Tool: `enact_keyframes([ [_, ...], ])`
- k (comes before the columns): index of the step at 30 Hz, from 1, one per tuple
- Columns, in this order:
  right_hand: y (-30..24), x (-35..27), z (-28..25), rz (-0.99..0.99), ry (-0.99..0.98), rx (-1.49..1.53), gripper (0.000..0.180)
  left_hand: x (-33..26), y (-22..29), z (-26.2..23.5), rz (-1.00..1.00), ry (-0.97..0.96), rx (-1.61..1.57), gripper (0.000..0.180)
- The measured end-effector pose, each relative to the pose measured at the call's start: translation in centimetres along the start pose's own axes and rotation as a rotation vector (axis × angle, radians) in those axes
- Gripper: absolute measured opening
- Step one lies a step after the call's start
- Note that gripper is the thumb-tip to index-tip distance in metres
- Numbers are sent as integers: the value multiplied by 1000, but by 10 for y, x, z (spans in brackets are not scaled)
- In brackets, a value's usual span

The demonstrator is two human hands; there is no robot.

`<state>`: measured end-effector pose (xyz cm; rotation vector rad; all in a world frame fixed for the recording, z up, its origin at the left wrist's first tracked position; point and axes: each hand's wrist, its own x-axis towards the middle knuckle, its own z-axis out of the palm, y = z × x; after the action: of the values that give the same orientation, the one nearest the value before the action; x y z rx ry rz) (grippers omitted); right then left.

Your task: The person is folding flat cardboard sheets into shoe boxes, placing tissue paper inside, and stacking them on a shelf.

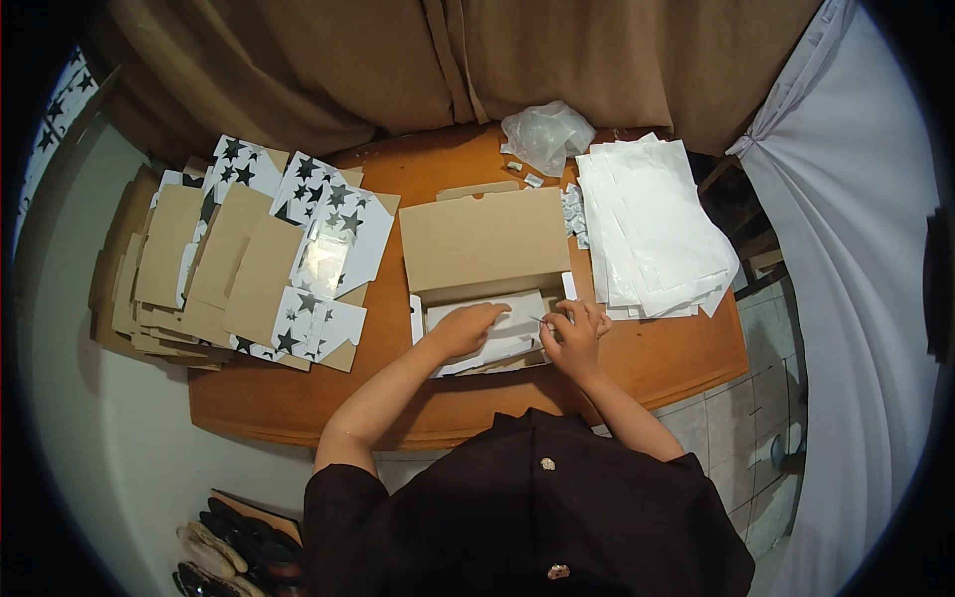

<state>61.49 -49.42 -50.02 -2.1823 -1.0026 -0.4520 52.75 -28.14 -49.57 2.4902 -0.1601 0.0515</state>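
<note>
A brown cardboard box stands on the table in front of me, its lid raised at the far side. White paper lies inside it. My left hand rests on the left part of this paper, thumb and fingers apart. Over the box's right side, my right hand is closed in a pinch. A small thin piece shows at its fingertips, too small to name. What lies under the paper is hidden.
Flat cardboard pieces with black stars are stacked on the left of the wooden table. A pile of white sheets lies at the right. Crumpled clear plastic and small scraps sit behind the box, near a brown curtain.
</note>
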Motion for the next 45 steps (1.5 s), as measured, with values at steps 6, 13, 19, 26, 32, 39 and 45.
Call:
enact_keyframes([
  [6, -14, 15, -8, -127, -88, -40, 8, -9, -18, 15, -54, -287, -123, 37],
  [13, -26, 31, 20, -282, -372, -180, 16, -25, 10, -43, -167, 17, -159, 28],
  [19, -14, 58, 8, -1, -350, 59, 21, -83, 31, -72, -343, 405, -138, 29],
  [26, 14, 99, 18, 420, -30, 154, 57, -121, 44, -35, -456, 481, -142, 49],
  [32, 48, 118, 40, 906, -116, 976, 73, -126, 31, 9, -438, 290, 188, 60],
  [39, 40, 98, 11, 646, -169, 1085, 70, -112, 21, 15, -388, 344, 213, 64],
  [45, 1, 62, -30, 490, -26, 943, 91, -109, 14, 52, -262, 859, 551, 54],
])
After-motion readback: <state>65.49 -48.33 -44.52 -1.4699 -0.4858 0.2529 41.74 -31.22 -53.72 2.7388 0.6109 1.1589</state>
